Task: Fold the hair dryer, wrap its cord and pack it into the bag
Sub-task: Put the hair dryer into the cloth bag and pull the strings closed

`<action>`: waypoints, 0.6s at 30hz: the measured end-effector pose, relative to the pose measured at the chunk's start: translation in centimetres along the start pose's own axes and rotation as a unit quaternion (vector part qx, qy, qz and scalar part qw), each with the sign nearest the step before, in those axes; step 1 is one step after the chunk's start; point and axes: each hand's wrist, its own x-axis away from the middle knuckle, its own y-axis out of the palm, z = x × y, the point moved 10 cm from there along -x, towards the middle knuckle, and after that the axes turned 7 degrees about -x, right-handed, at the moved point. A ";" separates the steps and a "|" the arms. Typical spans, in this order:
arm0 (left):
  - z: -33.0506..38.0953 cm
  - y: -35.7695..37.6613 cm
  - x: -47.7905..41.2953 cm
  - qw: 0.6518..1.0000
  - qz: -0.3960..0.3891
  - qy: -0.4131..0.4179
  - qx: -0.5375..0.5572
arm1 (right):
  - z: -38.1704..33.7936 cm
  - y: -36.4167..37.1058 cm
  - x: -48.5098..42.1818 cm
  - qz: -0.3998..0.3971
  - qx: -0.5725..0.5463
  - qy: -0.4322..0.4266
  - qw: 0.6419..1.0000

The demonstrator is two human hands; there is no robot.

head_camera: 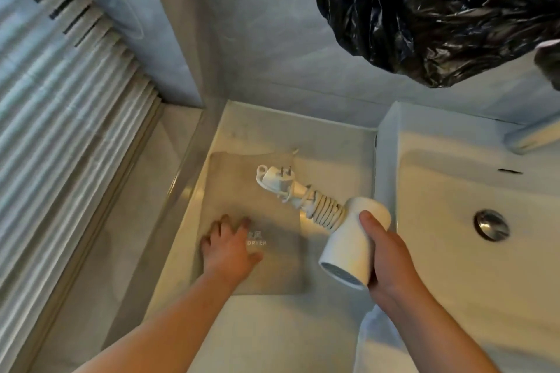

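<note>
Hair dryer (348,244) in right hand (391,263) grip, fingers hidden; left hand (227,248) flat on bag (281,272).

Both of your arms are bare. Your left forearm (169,327) and your right forearm (448,336) show uncovered from the wrist to the bottom edge of the view. Your left hand (227,247) and right hand (391,263) are bare too; finer detail is too blurred to tell.
</note>
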 end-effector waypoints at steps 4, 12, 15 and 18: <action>-1.3 -0.7 -1.8 0.993 0.076 0.084 0.038 | 0.7 0.3 -0.2 0.032 -0.019 0.004 0.999; -1.1 -2.1 -3.9 0.943 0.027 0.329 0.025 | 0.4 0.8 -0.3 0.075 -0.068 0.001 0.995; 1.0 -3.4 -3.3 0.939 0.012 0.343 0.000 | 0.1 0.5 -0.3 0.089 -0.077 -0.009 0.993; 3.6 -4.9 -3.8 0.973 0.004 0.231 -0.009 | 0.0 0.0 -0.1 0.099 -0.080 -0.017 0.992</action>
